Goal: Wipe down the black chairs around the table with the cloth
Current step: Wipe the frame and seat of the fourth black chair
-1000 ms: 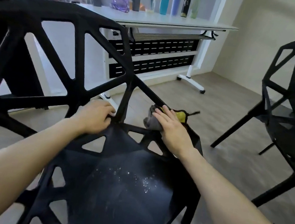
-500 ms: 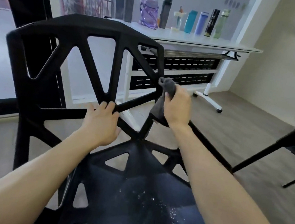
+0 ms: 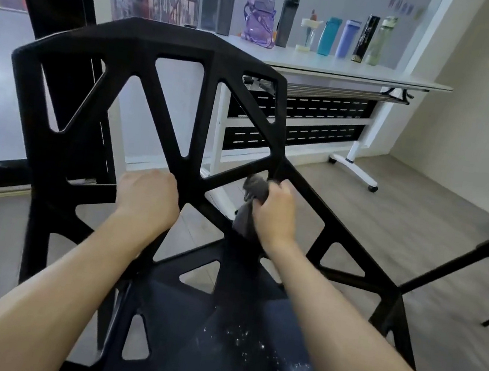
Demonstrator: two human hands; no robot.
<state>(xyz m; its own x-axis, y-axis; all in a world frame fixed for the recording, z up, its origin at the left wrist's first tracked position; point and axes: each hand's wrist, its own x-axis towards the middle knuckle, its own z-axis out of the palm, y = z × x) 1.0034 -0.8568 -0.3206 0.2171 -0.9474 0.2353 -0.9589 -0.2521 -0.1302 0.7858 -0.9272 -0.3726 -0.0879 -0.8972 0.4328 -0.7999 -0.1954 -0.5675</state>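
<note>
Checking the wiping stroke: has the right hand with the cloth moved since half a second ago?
Yes. The right hand holding the cloth has slid down the chair strut, from the backrest's edge toward the seat.

The left hand (image 3: 149, 195) curls round a slanting strut of the black chair (image 3: 177, 50) backrest. Just right of its fingers, the right hand (image 3: 275, 213) grips a bunched grey cloth (image 3: 255, 191) against another strut. White specks (image 3: 249, 341) dot the seat below both hands.

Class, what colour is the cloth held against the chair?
Grey; the cloth shows best in the head view.
</note>
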